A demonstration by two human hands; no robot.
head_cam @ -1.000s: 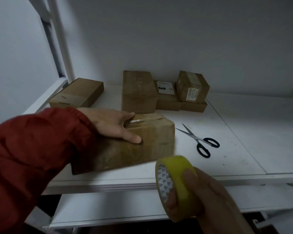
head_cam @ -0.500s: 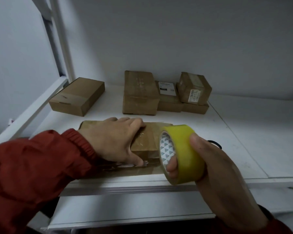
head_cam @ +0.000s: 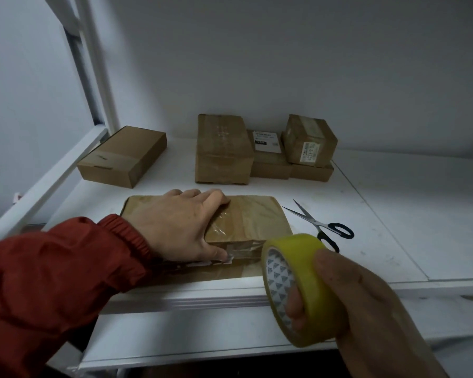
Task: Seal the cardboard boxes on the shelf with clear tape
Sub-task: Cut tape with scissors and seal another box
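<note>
1. Left hand [head_cam: 175,225]: my fingers lie straight and close together, flat on top of the front box [head_cam: 254,222], with the tips at its far edge. My thumb presses the free end of the clear tape strip [head_cam: 245,248] against the near face of the box. A red sleeve [head_cam: 55,282] covers the wrist.

2. Right hand [head_cam: 366,309]: my fingers curl through the core of the yellow tape roll [head_cam: 309,271] and my thumb lies across its outer face, so the roll is clamped between them. The roll stands on edge, just right of my left thumb. The strip runs from under that thumb to the roll.

3. Front box: it lies flat at the near edge of the shelf [head_cam: 393,227], under my left palm. A band of clear tape crosses its top beside my left index finger.

4. Scissors [head_cam: 320,227]: they lie on the shelf beyond my right thumb, near the front box but apart from it, with the blades slightly parted and the black handles toward my right hand.

5. Rear boxes, well beyond my left fingertips:
- The flat box [head_cam: 123,156] is to the left.
- The tall box [head_cam: 223,148] is straight ahead.
- The labelled box [head_cam: 268,156] is against the tall box's right side.
- The small box [head_cam: 309,140] is stacked farther right.
</note>
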